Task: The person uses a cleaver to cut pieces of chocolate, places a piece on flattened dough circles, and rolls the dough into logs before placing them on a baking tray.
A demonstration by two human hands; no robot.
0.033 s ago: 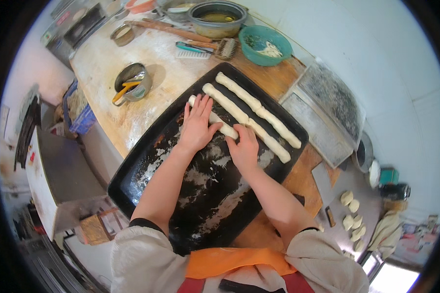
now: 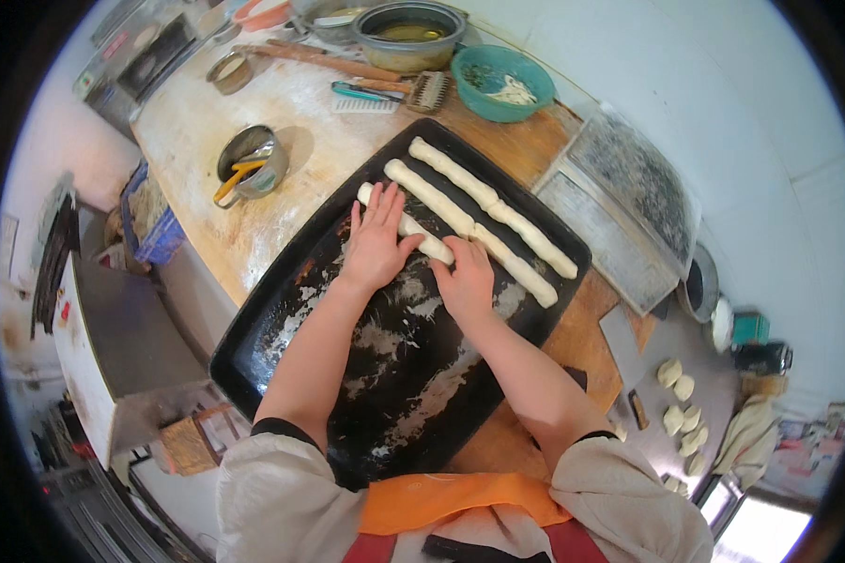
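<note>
A large black baking tray with a worn, whitish-stained bottom lies aslant before me. In it, a pale dough roll sits beside two longer rows of dough, the middle row and the far-right row, each of which seems to be pieces laid end to end. My left hand lies flat over the upper part of the nearest roll, fingers stretched out and covering some of it. Around that roll's lower end curl the fingers of my right hand, its thumb on the near side.
On the floury wooden table stand a metal pot with a yellow-handled tool and a green bowl. Rolling pins lie behind. Right of the tray are a metal lidded box, a cleaver and several dough balls.
The view has shifted slightly. Both hands stay on the same dough roll, with the left fingers spread a little wider.
</note>
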